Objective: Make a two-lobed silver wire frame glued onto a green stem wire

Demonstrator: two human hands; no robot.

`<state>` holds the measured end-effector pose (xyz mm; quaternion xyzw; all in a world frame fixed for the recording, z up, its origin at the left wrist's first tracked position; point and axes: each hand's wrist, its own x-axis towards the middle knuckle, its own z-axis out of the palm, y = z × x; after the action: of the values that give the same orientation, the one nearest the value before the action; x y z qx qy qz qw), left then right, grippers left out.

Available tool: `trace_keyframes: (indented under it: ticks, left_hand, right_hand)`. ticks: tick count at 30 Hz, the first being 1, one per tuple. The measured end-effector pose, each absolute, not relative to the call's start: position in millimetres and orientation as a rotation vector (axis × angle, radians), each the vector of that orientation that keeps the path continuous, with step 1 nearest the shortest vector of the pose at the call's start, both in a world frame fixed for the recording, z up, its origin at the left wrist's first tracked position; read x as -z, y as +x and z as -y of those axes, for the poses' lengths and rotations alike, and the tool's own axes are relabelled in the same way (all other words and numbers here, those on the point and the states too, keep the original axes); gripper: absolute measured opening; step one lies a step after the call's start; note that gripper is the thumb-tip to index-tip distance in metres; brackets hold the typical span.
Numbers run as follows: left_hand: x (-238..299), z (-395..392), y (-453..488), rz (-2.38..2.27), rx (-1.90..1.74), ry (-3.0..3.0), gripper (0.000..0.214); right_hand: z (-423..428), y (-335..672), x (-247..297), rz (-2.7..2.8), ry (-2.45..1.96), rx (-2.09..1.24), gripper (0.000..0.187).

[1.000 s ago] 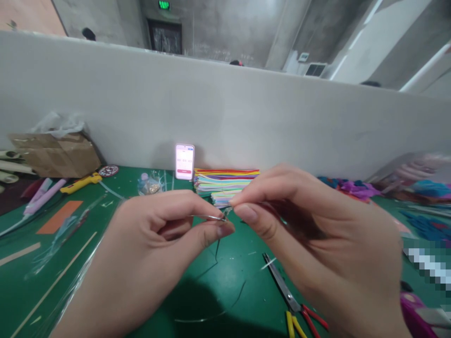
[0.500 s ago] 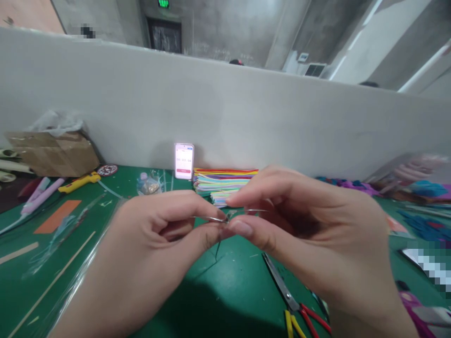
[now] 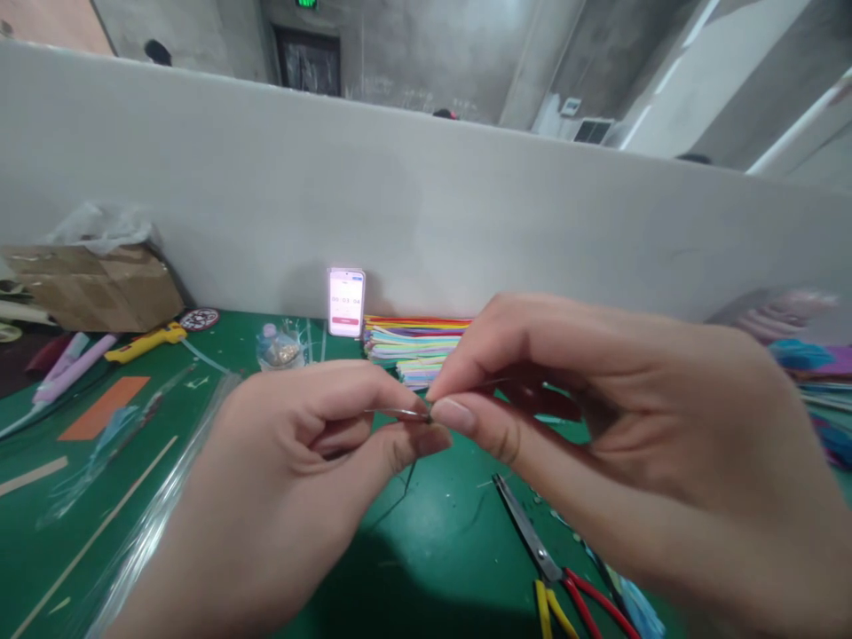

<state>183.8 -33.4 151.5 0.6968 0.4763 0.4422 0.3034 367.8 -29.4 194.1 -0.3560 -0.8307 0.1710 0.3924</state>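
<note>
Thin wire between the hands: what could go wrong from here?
The left hand pinches the thin wire with fingertips only; it may slip. The right hand covers part of it, so a bad bend might go unseen. Scissors lie nearby; a lowered hand could knock them.

Left hand (image 3: 286, 470) and right hand (image 3: 599, 417), close together, pinch what looks like thin wire (image 3: 399, 413) above the green worktop (image 3: 459, 506); scissors (image 3: 546, 564) lie below.
</note>
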Motion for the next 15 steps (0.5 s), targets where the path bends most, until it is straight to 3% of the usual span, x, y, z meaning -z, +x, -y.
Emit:
trace_keyframes:
  ticks: [8,12,15]
  left_hand:
    - [-151.5,33.2,182.8,-1.207,-1.197,1.887,0.013]
    - [-150.7,31.7,181.6,-1.227,-1.252,1.931,0.015]
    - [-149.4,31.2,180.7,-1.24,-1.214,1.908,0.013]
  right_hand:
    - [24.4,375.0,-200.7,2.159,-0.94,-0.454,0.002]
    - [21.1,383.0,-200.7,2.156,-1.012,-0.438,0.018]
    - [20.9,385.7,-200.7,2.163,-1.026,-0.503,0.014]
